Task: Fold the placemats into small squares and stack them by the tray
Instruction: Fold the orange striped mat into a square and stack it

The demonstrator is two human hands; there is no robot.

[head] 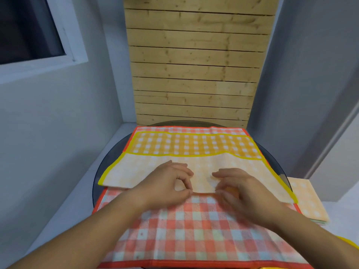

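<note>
- While the red checked placemat lies flat at the tabletop's near edge, both hands rest on it.
- Left hand and right hand fingers pinch the yellow placemat's folded near edge.
- A folded stack sits beyond the right edge.

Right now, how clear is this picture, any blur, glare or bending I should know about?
Head view: soft, even light with no glare or hard shadows. Both the left hand and right hand are smeared by motion blur at the near edge of the yellow placemat. The wide lens splays the wood panel and walls outward. The folded stack at right is soft.
</note>
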